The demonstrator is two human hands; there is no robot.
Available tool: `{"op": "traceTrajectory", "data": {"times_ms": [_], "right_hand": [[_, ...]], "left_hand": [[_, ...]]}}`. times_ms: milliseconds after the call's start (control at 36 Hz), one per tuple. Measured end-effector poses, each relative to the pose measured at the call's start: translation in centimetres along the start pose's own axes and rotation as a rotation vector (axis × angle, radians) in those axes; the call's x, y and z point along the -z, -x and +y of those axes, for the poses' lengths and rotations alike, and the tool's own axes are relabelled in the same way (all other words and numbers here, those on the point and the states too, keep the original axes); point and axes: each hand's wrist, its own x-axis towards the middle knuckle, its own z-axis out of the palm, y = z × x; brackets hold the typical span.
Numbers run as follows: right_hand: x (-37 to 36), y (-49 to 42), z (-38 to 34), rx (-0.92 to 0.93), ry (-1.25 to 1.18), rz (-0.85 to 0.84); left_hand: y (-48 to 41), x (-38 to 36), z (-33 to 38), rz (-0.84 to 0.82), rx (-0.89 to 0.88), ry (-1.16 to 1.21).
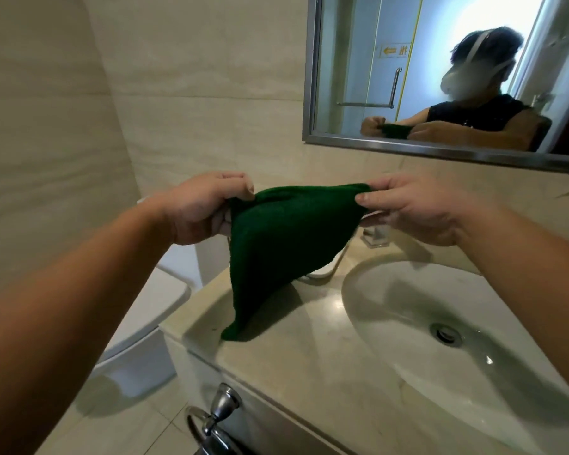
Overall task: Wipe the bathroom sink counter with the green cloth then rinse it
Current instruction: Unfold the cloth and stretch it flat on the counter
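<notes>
A dark green cloth [276, 244] hangs stretched between my two hands above the left part of the beige stone counter [309, 349]. My left hand [204, 208] pinches its left top corner and my right hand [414, 208] pinches its right top corner. The cloth's lowest corner touches the counter near the left edge. The oval white basin [408, 310] with its metal drain [445, 334] lies to the right, below my right forearm. The tap [376, 236] is mostly hidden behind my right hand.
A white toilet [158, 310] stands left of the counter. A chrome towel ring [211, 421] sticks out from the counter's front. A metal-framed mirror [440, 77] hangs on the tiled wall above, and a hose [329, 269] curves across the counter's back.
</notes>
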Motion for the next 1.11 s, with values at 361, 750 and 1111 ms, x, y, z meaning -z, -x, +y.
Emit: {"op": "traceTrajectory", "data": {"times_ms": [361, 750, 1111], "right_hand": [[-1.3, -2.4, 0.6, -0.055, -0.259, 0.091], [-0.9, -3.3, 6.5, -0.131, 0.206, 0.121], [-2.2, 0.2, 7.1, -0.237, 0.455, -0.57]], "left_hand": [[-1.2, 1.8, -0.9, -0.057, 0.169, 0.156], [-5.3, 2.2, -7.8, 0.053, 0.052, -0.276], [-1.7, 2.8, -10.1, -0.564, 0.215, -0.4]]}}
